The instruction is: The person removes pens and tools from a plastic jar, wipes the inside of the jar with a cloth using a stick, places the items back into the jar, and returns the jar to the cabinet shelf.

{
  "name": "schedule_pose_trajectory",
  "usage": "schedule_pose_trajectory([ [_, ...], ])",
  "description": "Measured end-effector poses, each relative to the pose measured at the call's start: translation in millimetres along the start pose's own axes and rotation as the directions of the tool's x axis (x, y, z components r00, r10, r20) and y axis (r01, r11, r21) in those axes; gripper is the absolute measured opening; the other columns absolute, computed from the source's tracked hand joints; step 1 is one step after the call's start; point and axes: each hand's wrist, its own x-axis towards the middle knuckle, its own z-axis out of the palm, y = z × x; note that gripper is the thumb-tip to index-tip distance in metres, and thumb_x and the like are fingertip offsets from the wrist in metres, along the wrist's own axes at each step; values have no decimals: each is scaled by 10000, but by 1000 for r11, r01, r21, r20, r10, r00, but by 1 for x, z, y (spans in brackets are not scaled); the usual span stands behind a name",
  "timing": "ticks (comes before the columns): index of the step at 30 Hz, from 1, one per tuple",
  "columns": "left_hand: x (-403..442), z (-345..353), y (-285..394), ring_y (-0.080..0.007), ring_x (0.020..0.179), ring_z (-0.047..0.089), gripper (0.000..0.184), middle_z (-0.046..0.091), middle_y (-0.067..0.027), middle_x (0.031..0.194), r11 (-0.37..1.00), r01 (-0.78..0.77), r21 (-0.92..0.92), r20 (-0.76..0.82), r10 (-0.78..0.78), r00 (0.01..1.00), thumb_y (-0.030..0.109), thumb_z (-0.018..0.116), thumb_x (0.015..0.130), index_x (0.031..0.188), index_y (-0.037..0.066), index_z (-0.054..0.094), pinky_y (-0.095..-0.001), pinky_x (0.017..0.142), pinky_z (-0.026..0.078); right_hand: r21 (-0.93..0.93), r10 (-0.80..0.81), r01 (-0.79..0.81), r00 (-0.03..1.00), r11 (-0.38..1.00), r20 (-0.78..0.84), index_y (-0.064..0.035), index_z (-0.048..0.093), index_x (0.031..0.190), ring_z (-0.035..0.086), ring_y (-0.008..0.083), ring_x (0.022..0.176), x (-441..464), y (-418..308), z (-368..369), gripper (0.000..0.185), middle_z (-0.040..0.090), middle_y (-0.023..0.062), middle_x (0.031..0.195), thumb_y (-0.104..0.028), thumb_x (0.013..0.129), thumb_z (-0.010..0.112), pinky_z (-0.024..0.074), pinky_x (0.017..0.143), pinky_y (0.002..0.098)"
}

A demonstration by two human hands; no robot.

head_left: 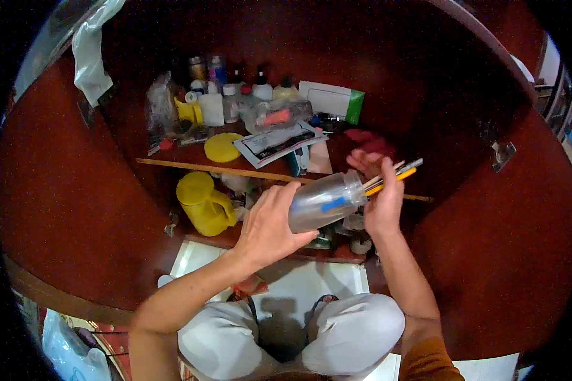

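My left hand (267, 219) is wrapped around a clear plastic jar (318, 206), which is tilted with its open mouth up to the right. A blue patch shows on the jar's side. At the mouth, my right hand (382, 197) has a small bundle of thin sticks between thumb and fingers. Among them are a yellow pencil (410, 173) and a grey-tipped stick (415, 162). Their lower ends are at the jar's mouth. Some of my right fingers are partly hidden behind the bundle.
An upper shelf holds several bottles (260, 89), a yellow lid (223, 147), a black-and-white packet (279, 145) and a white-green box (330, 101). A yellow jug (204, 203) stands on the lower shelf. Open cabinet doors (508, 247) flank both sides.
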Motion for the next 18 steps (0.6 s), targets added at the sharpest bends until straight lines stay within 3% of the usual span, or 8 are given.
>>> schedule_pose_trajectory([
  [1,-3,4,-3,-361,1055,536,811,538,-186,1133,999,32,-39,28,-31,999,227,844,585,1255,18,439,-426,922,441,39,-4,5,1000,999,-9,-57,551,937,605,278,1029,2,-5,-2,283,638,147,1063,-295,988,407,460,919,401],
  [2,-8,9,-6,-355,1061,532,806,534,-181,1136,996,54,-76,60,-50,997,222,845,581,1250,23,442,-421,931,437,70,-14,18,998,997,-54,-78,528,873,638,282,938,1,-8,-1,276,649,116,892,-291,995,403,480,885,413],
  [5,-19,21,-19,-335,1087,517,797,517,-165,1151,982,94,-164,120,-74,990,207,846,569,1239,39,449,-405,955,421,152,1,-1,1000,988,1,-61,513,892,660,304,787,-6,-5,-9,310,630,121,734,-331,995,398,504,782,422],
  [6,-22,24,-25,-327,1101,508,799,508,-159,1160,978,86,-190,120,-64,991,202,846,565,1239,45,447,-399,964,414,110,-33,35,999,993,-25,-84,484,885,586,232,571,-12,-13,4,303,504,42,580,-349,999,392,497,631,380],
  [9,-25,28,-37,-308,1139,479,816,479,-148,1191,965,103,-243,131,-72,989,191,847,554,1247,62,436,-385,989,394,234,-70,43,992,971,109,-104,466,881,406,142,439,-24,-35,6,303,385,4,540,-372,1001,392,401,465,317],
  [10,-26,29,-40,-303,1152,468,824,468,-146,1201,959,118,-258,138,-85,987,187,848,551,1251,68,432,-380,998,387,229,-112,95,992,969,63,-117,460,871,264,91,411,-28,-43,13,320,316,-12,528,-396,1004,379,287,398,270],
  [14,-26,29,-45,-311,1201,439,837,434,-154,1256,958,74,-278,161,-30,986,164,840,552,1262,85,404,-388,1023,368,350,-268,205,953,914,144,-131,472,876,189,68,365,-33,-68,3,344,295,-46,506,-391,1024,303,185,339,243],
  [18,-28,39,-52,-345,1242,405,835,390,-179,1317,943,-80,-324,66,107,992,134,839,560,1263,111,389,-408,1024,371,373,-428,334,880,866,206,-102,450,899,180,68,358,-40,-87,-8,361,293,-34,492,-388,1030,273,178,339,246],
])
